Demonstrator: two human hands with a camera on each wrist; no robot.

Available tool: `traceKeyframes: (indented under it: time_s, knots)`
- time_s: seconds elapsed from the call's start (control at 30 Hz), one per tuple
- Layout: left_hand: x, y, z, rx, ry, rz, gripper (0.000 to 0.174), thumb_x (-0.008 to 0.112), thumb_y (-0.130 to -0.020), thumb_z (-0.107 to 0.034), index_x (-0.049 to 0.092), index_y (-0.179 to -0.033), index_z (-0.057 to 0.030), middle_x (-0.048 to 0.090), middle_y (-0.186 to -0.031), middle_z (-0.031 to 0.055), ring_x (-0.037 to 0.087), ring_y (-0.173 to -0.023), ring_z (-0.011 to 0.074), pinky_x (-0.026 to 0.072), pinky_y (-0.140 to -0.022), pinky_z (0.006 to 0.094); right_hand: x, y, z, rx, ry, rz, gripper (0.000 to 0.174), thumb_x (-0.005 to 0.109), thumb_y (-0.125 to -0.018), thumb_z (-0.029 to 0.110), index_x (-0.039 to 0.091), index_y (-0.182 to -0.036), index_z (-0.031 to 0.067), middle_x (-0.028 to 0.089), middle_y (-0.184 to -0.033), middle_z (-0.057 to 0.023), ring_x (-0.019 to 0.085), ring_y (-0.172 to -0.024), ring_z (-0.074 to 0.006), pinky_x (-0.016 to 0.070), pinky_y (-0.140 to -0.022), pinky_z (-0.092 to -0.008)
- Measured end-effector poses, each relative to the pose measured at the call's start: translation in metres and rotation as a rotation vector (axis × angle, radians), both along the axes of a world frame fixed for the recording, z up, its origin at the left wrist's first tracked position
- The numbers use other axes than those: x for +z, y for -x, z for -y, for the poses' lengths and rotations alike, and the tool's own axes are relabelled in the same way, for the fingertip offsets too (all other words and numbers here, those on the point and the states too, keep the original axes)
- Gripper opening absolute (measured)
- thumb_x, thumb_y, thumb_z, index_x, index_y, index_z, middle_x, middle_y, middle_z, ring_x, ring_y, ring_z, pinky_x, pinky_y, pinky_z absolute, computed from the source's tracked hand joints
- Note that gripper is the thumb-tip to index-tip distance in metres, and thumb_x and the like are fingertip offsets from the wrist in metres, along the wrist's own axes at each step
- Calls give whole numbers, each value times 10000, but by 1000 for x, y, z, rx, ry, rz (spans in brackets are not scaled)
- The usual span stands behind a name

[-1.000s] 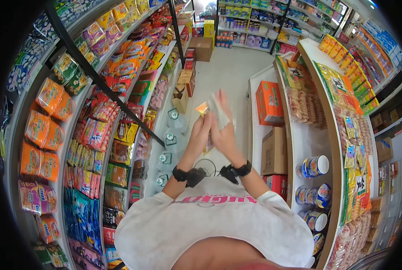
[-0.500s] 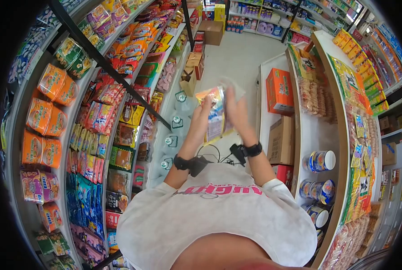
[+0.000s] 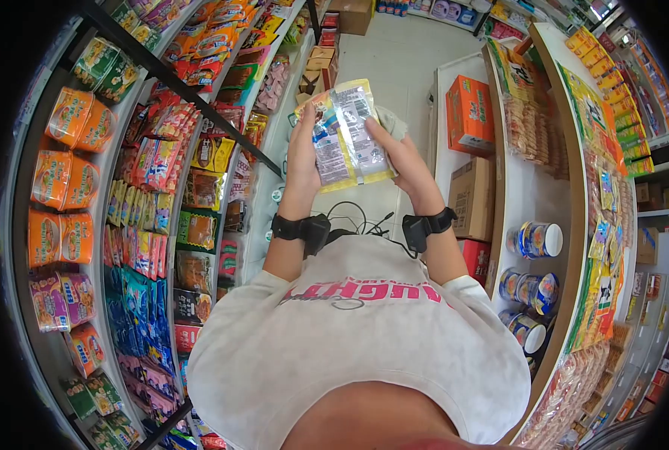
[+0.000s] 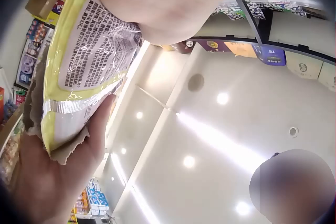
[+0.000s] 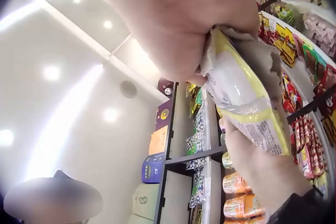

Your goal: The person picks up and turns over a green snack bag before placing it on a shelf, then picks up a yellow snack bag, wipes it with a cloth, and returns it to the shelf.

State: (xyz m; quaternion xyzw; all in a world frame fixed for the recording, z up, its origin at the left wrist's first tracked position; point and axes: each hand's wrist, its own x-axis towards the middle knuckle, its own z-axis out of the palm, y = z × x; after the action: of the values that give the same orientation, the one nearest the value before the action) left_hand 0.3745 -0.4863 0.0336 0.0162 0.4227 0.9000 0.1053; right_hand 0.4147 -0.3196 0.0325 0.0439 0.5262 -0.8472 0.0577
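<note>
A yellow-edged snack bag stands between both hands, its printed back with a barcode turned to the head camera. My left hand grips it along the left side. From the right, my right hand holds the bag with its thumb laid on the back face. A pale grey cloth with ragged edges is in that right hand, behind the bag. The right wrist view shows the cloth wrapped over the bag's side. In the left wrist view, the right hand clasps the cloth and bag's far end.
Shelves on the left carry packaged snacks and orange noodle packs. Lidded tubs, an orange box and a cardboard carton stand on shelving at right. Black cables show near the shirt. Pale floor runs ahead.
The right hand was moving in a blur against the bag; now it is steady with its thumb on it. The bag has turned from tilted to showing its back broadly.
</note>
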Motion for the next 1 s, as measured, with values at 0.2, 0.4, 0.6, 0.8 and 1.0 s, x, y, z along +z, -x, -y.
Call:
traceKeyframes:
  time_s: [0.2,0.4,0.6,0.8,1.0]
  knots:
    - [-2,1,0,43,-73,16,377,540,-1044,-253,562,-1332,-11,650,-1233,104,659,-1073,164,538,-909,304,-1,0,-4,42,61,76,471,619,-998,374,570,-1309,24,655,-1204,-66,642,-1066,-149,525,-900,-304]
    - [-12,6,11,-59,10,94,380,556,-1033,-214,558,-1342,6,650,-1248,111,651,-1091,160,536,-926,309,3,3,-3,26,62,48,448,611,-1004,366,573,-1294,27,656,-1176,-54,636,-1037,-137,523,-892,-301]
    - [-17,5,6,-124,17,62,379,568,-1032,-230,558,-1322,13,650,-1211,110,638,-1094,138,527,-931,308,-3,4,0,-65,27,-45,351,601,-1022,285,593,-1243,12,665,-1125,-38,630,-992,-119,520,-847,-285]
    - [-5,-12,-12,259,574,-475,569,575,-1030,-297,376,-1453,27,468,-1418,164,452,-1350,217,327,-1154,362,-1,6,4,-343,-342,-383,332,590,-1026,253,624,-1207,-24,694,-1045,-21,616,-920,-89,508,-802,-268]
    - [-11,-27,-26,-59,132,-301,595,377,-1086,-427,344,-1510,-9,452,-1483,118,450,-1362,204,360,-1133,363,14,-12,38,-279,-739,-844,455,526,-1007,196,494,-1385,-54,419,-1502,-236,409,-1391,-368,330,-1136,-416]
